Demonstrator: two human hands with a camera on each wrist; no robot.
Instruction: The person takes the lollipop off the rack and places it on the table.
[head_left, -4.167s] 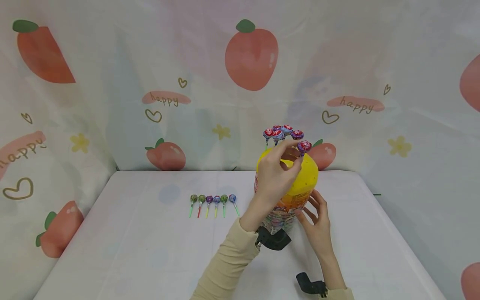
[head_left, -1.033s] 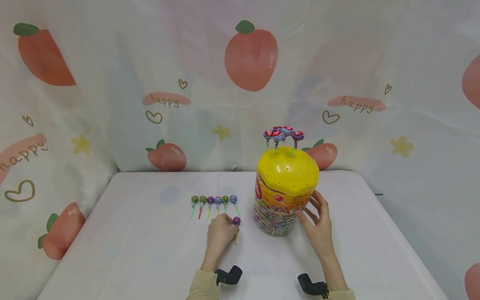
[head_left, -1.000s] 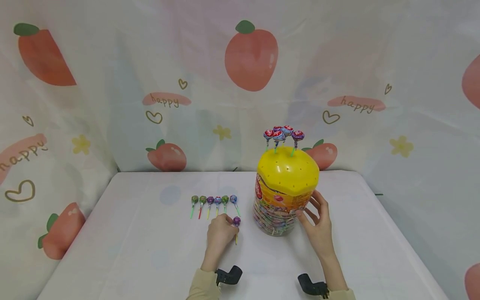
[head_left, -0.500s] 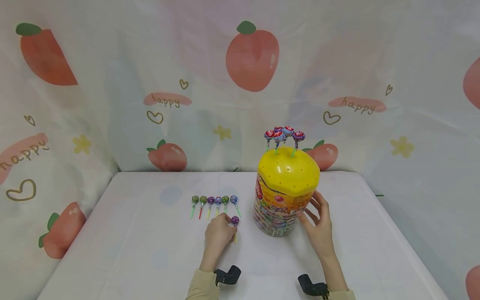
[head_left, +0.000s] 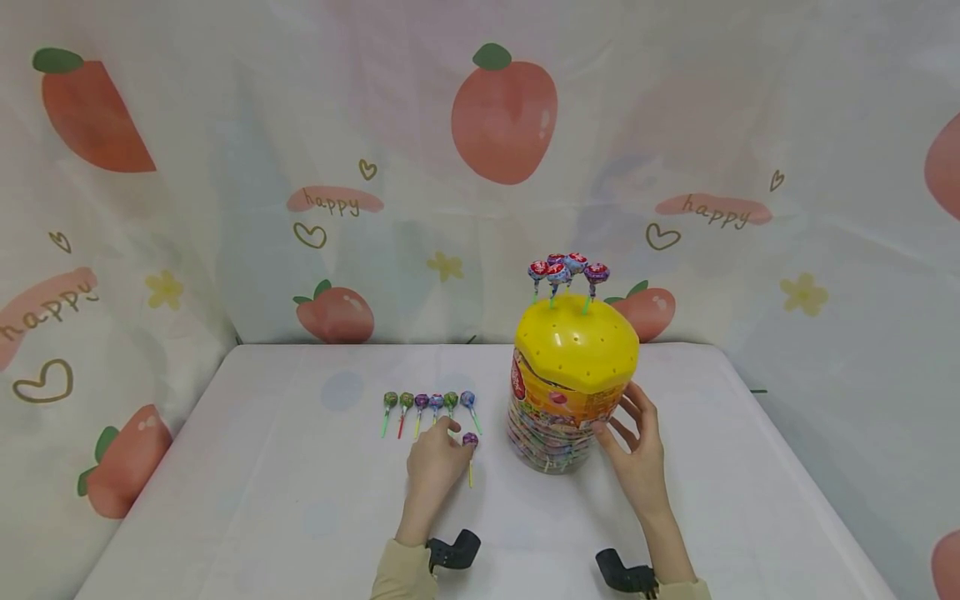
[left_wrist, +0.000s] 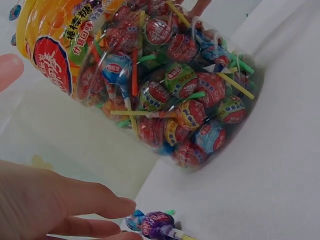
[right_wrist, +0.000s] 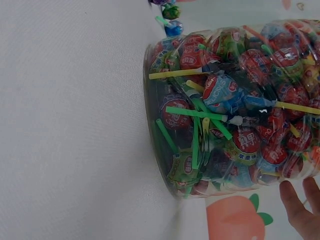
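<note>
Cloth (head_left: pixel 300 500) bears round lollipops (head_left: pixel 470 438); right hand (head_left: pixel 637 454) touches ribbed jar (head_left: pixel 551 429).

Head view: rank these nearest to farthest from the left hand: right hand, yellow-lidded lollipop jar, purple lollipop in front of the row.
1. Purple lollipop: immediately to the right.
2. Yellow-lidded lollipop jar: farther right.
3. Right hand: at the jar's right side.

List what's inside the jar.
Wrapped lollipops with green and yellow sticks show through the clear wall of the jar. Outer lollipops hide the core; the label hides what's behind it.
</note>
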